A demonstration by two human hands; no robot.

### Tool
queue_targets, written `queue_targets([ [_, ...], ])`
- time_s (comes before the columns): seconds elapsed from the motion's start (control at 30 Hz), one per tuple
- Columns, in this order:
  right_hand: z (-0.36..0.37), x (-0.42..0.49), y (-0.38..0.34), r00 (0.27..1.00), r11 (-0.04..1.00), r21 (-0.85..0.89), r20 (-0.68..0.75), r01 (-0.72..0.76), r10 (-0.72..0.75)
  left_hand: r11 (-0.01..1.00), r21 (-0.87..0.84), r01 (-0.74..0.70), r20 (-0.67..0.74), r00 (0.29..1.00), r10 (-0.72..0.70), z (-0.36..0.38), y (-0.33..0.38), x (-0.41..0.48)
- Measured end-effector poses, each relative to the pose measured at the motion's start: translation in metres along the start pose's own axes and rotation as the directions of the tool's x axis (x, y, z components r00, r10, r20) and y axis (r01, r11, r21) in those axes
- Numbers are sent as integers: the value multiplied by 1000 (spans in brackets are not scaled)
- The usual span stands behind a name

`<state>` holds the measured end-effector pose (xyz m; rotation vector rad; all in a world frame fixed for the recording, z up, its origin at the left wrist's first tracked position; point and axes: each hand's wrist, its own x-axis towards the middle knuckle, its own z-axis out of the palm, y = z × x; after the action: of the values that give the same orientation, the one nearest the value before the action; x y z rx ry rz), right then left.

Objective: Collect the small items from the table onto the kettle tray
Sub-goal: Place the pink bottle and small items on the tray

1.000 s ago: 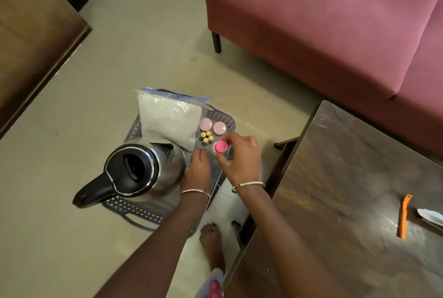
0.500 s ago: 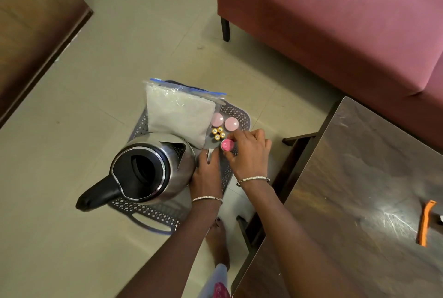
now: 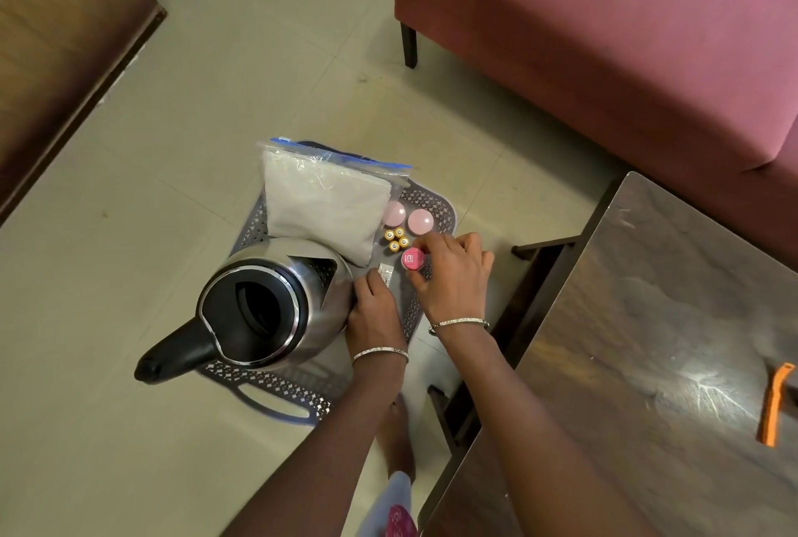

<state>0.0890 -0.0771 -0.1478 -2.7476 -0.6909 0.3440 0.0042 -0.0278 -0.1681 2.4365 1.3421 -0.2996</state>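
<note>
- Overhead, the head view shows a bright pink round pot (image 3: 412, 259) on the grey perforated plastic tray (image 3: 437, 200), pinched between the thumb and fingertips of the right hand (image 3: 453, 279).
- The left hand (image 3: 375, 314) lies curled on the tray against the steel kettle (image 3: 321, 277). A small white sachet (image 3: 385, 274) pokes out at its fingertips; I cannot tell whether it is gripped.
- Four gold-topped batteries (image 3: 396, 239) and two pale pink discs (image 3: 419, 220) sit just beyond the pot, beside a clear zip bag of white grains (image 3: 324, 204).
- The tray's right rim lies near the edge of the dark wooden table (image 3: 647, 320); an orange strip (image 3: 775, 407) lies there, well apart.

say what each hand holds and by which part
Right hand pinches the pink jar by its side; left hand holds a small white sachet by its near end.
</note>
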Motion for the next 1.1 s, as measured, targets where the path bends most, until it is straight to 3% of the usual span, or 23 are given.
queue_targets([
  [0.5, 6, -2, -1, 998, 999, -26, 60, -26, 27, 966, 258, -23, 0, 1000, 24, -7, 2, 3],
  [0.77, -2, -9, -1, 997, 999, -35, 65, -36, 39, 968, 248, -34, 58, 998, 20, -21, 7, 1],
  [0.93, -21, -37, 5, 993, 974, 202, -43, -98, 109, 930, 338, -144, -35, 986, 165, -39, 12, -22],
  [1.1, -37, -89, 35, 964, 905, 410, -174, -112, 199, 950, 200, -238, -91, 961, 260, -56, 6, -66],
])
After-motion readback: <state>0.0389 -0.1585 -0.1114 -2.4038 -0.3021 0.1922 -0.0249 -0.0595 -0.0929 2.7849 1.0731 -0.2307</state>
